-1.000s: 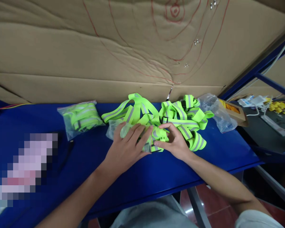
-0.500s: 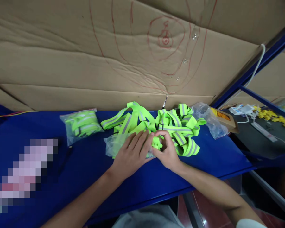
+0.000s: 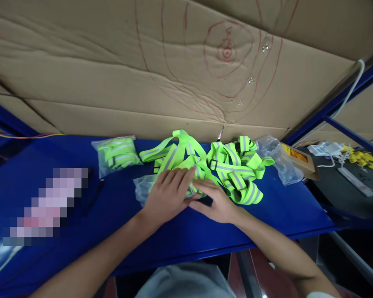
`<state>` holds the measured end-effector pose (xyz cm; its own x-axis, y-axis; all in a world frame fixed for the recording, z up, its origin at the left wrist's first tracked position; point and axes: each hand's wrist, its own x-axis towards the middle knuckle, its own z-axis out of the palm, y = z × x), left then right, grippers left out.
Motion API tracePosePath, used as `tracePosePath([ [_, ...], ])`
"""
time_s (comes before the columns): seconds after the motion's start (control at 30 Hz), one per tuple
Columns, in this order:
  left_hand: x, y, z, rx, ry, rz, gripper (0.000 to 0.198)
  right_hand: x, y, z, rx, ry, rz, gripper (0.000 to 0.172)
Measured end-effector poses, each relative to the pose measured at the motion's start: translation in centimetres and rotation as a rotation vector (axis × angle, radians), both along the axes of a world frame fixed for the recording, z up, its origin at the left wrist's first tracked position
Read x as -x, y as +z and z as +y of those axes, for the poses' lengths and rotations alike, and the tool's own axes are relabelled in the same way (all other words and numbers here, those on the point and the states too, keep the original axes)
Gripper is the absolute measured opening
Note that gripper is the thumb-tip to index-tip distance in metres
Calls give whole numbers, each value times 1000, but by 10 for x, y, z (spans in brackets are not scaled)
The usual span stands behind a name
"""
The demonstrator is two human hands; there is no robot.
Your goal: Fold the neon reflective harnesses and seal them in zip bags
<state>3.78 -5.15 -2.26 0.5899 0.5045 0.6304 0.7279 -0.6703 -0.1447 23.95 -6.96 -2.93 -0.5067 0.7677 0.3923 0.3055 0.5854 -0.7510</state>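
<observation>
A clear plastic bag (image 3: 141,188) with neon-yellow reflective strap in it lies at the front of the blue table. My left hand (image 3: 168,194) is closed over this bag, its fingers bent across the top. From the right, my right hand (image 3: 217,202) reaches to the bag's near end, thumb and fingers closing round it; the fingertips are partly hidden. Directly behind my hands spreads a loose reflective strap harness (image 3: 183,147) with grey stripes and black buckles. Beside it, to the right, sits a tangled heap of similar straps (image 3: 236,167).
A filled bag of reflective straps (image 3: 118,154) lies to the left. A crumpled plastic bag (image 3: 279,159) and an open cardboard box (image 3: 301,159) stand at the right. Cardboard (image 3: 112,82) walls the back. A blurred-out object (image 3: 54,203) with a cable lies at left.
The neon strap end that showed between my right fingers is now tucked down at the bag. My right hand has shifted slightly left and lower against the left one. The view has turned a little left.
</observation>
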Motion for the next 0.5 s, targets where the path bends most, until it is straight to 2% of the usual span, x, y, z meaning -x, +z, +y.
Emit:
tracePosePath([
  [0.07, -7, 0, -8, 3, -23, 86, 50, 5, -6, 0, -34, 61, -23, 18],
  [0.1, -10, 0, -12, 14, -22, 126, 52, 6, -8, -1, -51, 76, -23, 16],
  [0.17, -12, 5, -19, 72, -10, 171, 64, 7, -11, 0, -70, 80, -10, 18],
  [0.23, -8, 17, -25, 197, -37, 141, 79, 4, -8, 0, -32, 90, 2, 19],
  [0.3, 1, 33, -28, 383, -128, 60, 92, 0, 0, 2, 43, 113, 33, 21],
  [0.37, 15, 49, -26, 599, -199, -59, 90, -2, 9, 2, 103, 144, 73, 23],
  [0.43, 28, 58, -17, 809, -150, -238, 77, -1, 15, 2, 107, 176, 103, 23],
  [0.5, 37, 55, -4, 1092, -98, -402, 75, 2, 16, 1, 50, 184, 85, 24],
])
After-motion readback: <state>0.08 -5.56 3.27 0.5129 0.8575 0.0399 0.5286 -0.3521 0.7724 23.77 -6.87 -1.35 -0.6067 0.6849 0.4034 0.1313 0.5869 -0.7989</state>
